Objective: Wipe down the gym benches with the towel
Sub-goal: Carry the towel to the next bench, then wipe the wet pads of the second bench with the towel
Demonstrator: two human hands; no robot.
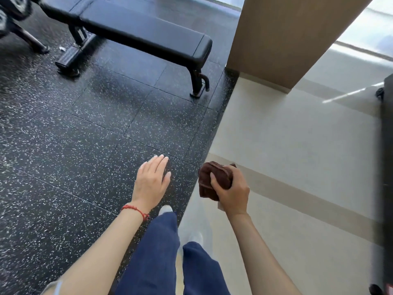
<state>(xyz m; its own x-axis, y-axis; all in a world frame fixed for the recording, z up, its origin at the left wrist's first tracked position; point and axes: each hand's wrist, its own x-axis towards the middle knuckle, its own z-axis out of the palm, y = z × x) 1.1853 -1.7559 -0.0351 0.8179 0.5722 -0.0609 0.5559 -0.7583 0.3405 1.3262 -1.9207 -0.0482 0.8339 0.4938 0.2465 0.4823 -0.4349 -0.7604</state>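
Observation:
A black padded gym bench (144, 33) stands on the speckled rubber floor at the upper left, well ahead of both hands. My right hand (230, 191) grips a folded brown towel (214, 177) in the air over the edge of the pale floor. To its left, my left hand (152, 180) hangs with straight fingers and holds nothing; a red string bracelet circles its wrist.
A tan pillar (282, 35) rises right of the bench's near end. Dumbbells on a rack (12, 13) sit at the far top left. Dark equipment (386, 167) fills the right edge. Black rubber floor (63, 135) meets pale tile (297, 156) along a diagonal. My blue-trousered legs are below.

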